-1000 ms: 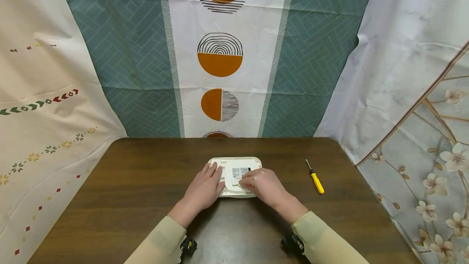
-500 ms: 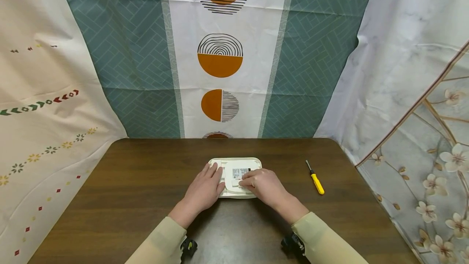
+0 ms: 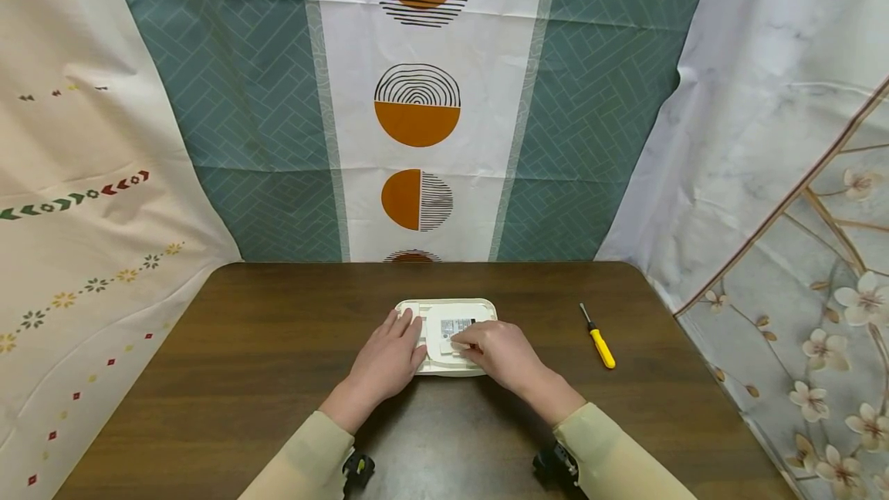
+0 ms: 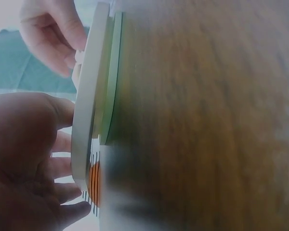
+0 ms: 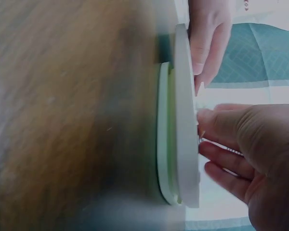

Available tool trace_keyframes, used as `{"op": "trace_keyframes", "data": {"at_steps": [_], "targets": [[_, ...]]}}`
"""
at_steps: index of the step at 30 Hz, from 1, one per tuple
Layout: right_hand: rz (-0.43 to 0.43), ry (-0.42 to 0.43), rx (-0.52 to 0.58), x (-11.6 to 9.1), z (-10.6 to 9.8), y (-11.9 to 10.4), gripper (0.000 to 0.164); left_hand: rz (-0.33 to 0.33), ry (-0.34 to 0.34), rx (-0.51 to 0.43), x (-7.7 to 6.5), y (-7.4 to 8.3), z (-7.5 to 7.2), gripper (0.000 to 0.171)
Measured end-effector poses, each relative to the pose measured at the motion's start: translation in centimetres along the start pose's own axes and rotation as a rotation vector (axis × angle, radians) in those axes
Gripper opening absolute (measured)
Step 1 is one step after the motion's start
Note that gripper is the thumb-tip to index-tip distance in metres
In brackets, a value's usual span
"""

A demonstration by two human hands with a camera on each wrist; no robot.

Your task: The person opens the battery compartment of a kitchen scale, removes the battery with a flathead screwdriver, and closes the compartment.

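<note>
A flat white device [image 3: 481, 310] with rounded corners and a printed label [image 3: 454, 326] lies on the table; the wrist views show a pale green layer [image 4: 113, 77] beneath its body. My left hand [image 3: 389, 352] rests with extended fingers on the device's left end, thumb along its near part. Over the label's near edge, the thumb and bent forefinger of my right hand [image 3: 505, 349] pinch a small white piece [image 4: 79, 56] at the device's surface. The piece is mostly hidden by the fingertips. In the right wrist view the other right fingers [image 5: 231, 180] hang loosely.
A screwdriver [image 3: 600, 347] with a yellow handle lies to the right of the device on the brown wooden table [image 3: 229, 361]. Patterned cloths [image 3: 590, 99] hang behind the table and at both sides.
My right thumb and forefinger have shifted slightly at the label's near edge. My left hand, the device and the screwdriver keep their places.
</note>
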State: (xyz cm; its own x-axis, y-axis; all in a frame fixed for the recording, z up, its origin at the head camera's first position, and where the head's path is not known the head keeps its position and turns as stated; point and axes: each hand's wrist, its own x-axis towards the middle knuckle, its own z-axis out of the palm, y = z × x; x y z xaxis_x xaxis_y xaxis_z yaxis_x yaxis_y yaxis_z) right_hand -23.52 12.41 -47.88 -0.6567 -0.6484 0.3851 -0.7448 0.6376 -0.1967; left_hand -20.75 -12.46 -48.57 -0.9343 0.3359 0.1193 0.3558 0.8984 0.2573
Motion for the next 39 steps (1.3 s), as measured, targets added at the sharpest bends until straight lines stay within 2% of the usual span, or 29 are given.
{"op": "trace_keyframes", "data": {"at_steps": [4, 12, 17, 24, 39], "targets": [[0.062, -0.03, 0.025, 0.3, -0.1, -0.1, 0.023, 0.004, 0.002, 0.001, -0.1, 0.0, 0.0, 0.057], [0.1, -0.031, 0.028, 0.1, 0.0, -0.4, 0.026, 0.002, -0.001, -0.005, -0.2, 0.1, 0.1, 0.057], [0.109, 0.007, 0.024, -0.1, -0.1, -0.5, 0.027, 0.003, 0.006, -0.003, -0.2, 0.0, 0.2, 0.058], [0.14, 0.061, 0.04, -0.6, -0.8, -0.1, 0.02, -0.016, -0.008, -0.005, -0.1, 0.1, 0.2, 0.059], [0.316, 0.131, 0.013, -2.1, -2.9, 2.6, 0.021, -0.021, 0.01, 0.005, -0.1, 0.3, 0.0, 0.059]]}}
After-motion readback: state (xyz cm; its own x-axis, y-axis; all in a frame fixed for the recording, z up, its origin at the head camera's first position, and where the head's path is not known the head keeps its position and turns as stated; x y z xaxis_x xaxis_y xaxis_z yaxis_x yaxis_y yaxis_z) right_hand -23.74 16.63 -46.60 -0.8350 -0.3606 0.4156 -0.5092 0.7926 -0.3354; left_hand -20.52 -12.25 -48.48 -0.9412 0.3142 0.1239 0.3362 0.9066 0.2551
